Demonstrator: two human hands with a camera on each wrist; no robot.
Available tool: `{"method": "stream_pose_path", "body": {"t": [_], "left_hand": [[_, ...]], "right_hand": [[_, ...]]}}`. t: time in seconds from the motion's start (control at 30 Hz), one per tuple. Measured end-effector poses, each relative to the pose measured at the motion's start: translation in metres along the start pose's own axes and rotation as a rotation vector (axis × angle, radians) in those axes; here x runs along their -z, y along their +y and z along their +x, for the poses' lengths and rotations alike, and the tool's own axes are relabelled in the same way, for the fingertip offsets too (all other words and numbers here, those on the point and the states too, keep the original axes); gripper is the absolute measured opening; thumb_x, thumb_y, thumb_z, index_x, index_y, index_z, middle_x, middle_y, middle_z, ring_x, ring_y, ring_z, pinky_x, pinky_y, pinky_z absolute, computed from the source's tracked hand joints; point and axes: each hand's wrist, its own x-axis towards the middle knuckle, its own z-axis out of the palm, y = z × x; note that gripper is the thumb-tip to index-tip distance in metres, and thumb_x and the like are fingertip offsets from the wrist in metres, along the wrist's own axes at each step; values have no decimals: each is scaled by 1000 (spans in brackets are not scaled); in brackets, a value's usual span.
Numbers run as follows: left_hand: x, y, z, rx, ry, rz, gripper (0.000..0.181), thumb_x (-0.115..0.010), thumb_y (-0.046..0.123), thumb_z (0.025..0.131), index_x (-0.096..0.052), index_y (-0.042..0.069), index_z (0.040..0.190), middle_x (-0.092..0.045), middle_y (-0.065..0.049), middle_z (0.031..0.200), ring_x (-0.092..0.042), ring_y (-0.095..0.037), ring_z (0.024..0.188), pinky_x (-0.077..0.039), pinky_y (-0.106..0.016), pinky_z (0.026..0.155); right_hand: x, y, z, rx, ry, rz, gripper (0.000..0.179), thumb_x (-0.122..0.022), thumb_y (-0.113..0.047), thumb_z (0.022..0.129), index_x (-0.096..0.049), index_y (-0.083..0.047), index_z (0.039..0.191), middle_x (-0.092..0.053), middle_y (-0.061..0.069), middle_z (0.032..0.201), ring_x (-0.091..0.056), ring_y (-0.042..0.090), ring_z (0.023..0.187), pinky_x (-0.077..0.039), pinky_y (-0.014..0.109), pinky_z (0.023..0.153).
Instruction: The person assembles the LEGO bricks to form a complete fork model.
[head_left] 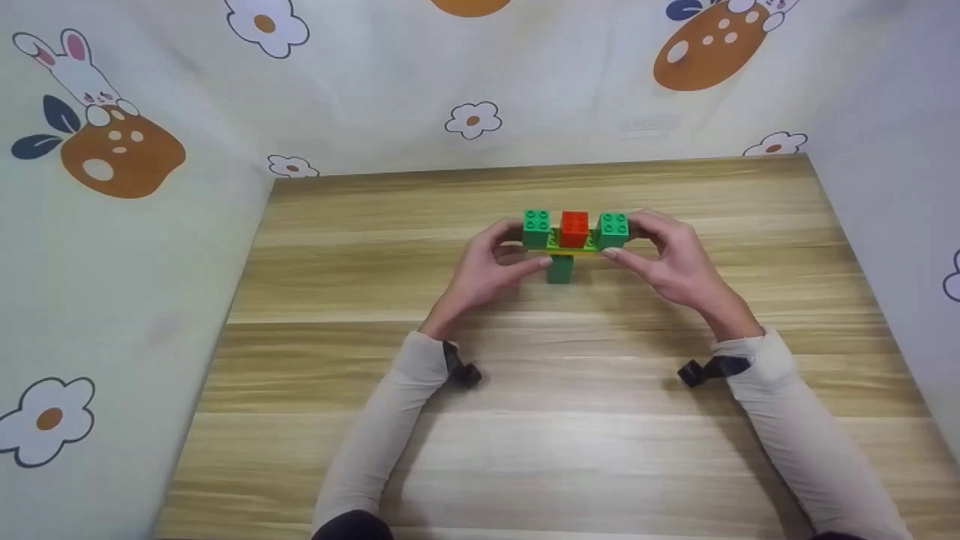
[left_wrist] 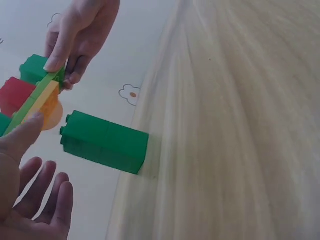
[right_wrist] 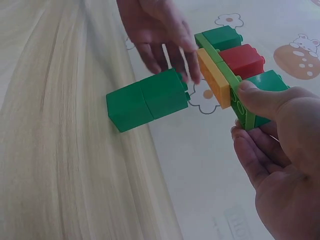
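Observation:
Both hands hold one toy building-brick assembly. Its light green base (right_wrist: 227,74) carries a red brick (head_left: 574,229) between two green bricks, and a yellow brick (right_wrist: 214,79) is fixed underneath. My left hand (head_left: 486,268) grips the left end, thumb against the yellow underside in the left wrist view and its other visible fingers spread below. The right hand (head_left: 681,261) pinches the right end between thumb and fingers. Beneath the assembly, a dark green tower (left_wrist: 105,142) of two stacked bricks stands upright on the table, with a visible gap between its top studs and the yellow brick.
The wood-grain table (head_left: 570,450) reaches back to a wall covering (head_left: 375,97) printed with flowers, rabbits and orange fruit. More of that covering borders the left and right sides. A black wrist camera (head_left: 463,367) sits at the left cuff, another at the right cuff.

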Motion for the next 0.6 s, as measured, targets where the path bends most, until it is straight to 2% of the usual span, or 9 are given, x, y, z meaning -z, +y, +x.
{"method": "stream_pose_path", "body": {"t": [0.13, 0.23, 0.4, 0.6], "left_hand": [[10, 2, -3, -44, 40, -107, 51, -89, 15, 91, -69, 4, 137, -74, -13, 128, -70, -24, 119, -60, -39, 108], [16, 0, -5, -64, 55, -151, 45, -87, 9, 92, -71, 2, 133, -74, -15, 127, -71, -26, 116, -61, -41, 107], [19, -4, -6, -57, 47, -179, 43, -86, 6, 92, -71, 1, 132, -75, -15, 128, -73, -25, 118, -61, -39, 107], [18, -6, -4, -58, 42, -202, 43, -85, 2, 92, -69, -2, 133, -74, -18, 130, -73, -26, 119, -60, -40, 109]], "right_hand": [[-1, 0, 0, -9, 6, 8, 36, -86, -12, 93, -76, -7, 127, -75, 5, 119, -70, 15, 108, -55, 16, 104], [-3, 3, -1, -9, 5, 11, 35, -86, -13, 94, -76, -7, 126, -75, 4, 119, -70, 15, 108, -55, 16, 105], [-6, 8, -1, -6, 6, -11, 35, -86, -13, 94, -76, -5, 126, -75, 6, 119, -70, 14, 109, -56, 17, 105], [-8, 12, 0, -39, 19, -40, 41, -86, -7, 92, -74, -4, 132, -76, 10, 122, -70, 9, 110, -57, 21, 107]]}}
